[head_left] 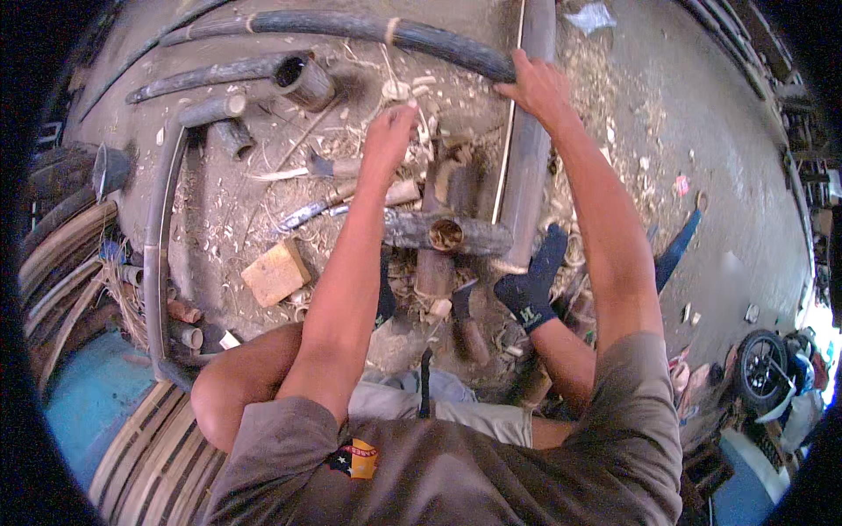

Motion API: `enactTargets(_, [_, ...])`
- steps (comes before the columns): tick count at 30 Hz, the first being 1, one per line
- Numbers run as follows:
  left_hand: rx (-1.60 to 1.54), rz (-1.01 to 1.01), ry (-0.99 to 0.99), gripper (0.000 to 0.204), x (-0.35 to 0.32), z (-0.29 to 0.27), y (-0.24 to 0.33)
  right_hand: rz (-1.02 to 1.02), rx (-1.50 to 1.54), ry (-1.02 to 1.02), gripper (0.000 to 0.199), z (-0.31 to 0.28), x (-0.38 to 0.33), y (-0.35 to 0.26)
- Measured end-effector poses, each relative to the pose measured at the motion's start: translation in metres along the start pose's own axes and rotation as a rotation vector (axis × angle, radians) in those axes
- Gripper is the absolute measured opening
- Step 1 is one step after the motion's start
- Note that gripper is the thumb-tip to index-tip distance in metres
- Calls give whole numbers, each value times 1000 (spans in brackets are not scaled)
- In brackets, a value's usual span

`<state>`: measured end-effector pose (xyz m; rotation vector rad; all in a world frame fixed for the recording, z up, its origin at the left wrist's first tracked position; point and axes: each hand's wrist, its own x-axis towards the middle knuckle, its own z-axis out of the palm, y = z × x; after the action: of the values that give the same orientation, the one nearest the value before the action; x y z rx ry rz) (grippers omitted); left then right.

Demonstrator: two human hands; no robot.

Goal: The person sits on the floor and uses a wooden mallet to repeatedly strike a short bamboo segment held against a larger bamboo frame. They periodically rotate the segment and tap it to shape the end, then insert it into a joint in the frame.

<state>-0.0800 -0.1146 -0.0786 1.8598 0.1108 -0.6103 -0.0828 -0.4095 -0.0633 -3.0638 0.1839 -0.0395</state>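
Observation:
My right hand point(538, 85) is closed around the right end of a long dark bamboo pole point(351, 26), which lies across the far side and has pale bands at its joints. My left hand point(391, 131) reaches forward with its fingers drawn together; anything in them is too small to make out. Just beyond its fingertips are small pale wooden pieces point(396, 90). Nearer to me, a short bamboo tube point(408, 230) with a round hole in its side lies across a thicker upright-running piece. A thick bamboo pole point(526, 167) runs away from me beneath my right forearm.
At the far left stand a cut bamboo cup point(307, 86) and shorter tubes point(210, 110). A yellowish block point(276, 273) and a blue-marked tool point(303, 216) lie among shavings. My sock-covered foot point(531, 289) is close to the tube. Bamboo strips point(149, 447) are stacked at left.

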Motion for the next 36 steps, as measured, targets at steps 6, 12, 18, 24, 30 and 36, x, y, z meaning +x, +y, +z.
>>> enactTargets(6, [593, 109, -98, 75, -43, -7, -76, -87, 171, 486, 54, 30, -42, -25])
enactTargets(12, [963, 240, -114, 71, -93, 4, -62, 483, 482, 183, 41, 13, -259, -98])
enactTargets(18, [1072, 294, -73, 69, -97, 14, -52, 687, 395, -547, 63, 44, -441, -189])
enactTargets(24, [1070, 647, -240, 63, -99, -2, -75, 796, 532, -569, 62, 68, -453, -194])
enactTargets(30, [1250, 759, -315, 86, -107, -9, -84, 816, 1142, 36, 38, 30, -415, -188])
enactTargets(36, [1233, 730, -476, 93, -109, -7, -70, 1082, 1942, -15, 28, 5, -343, -227])
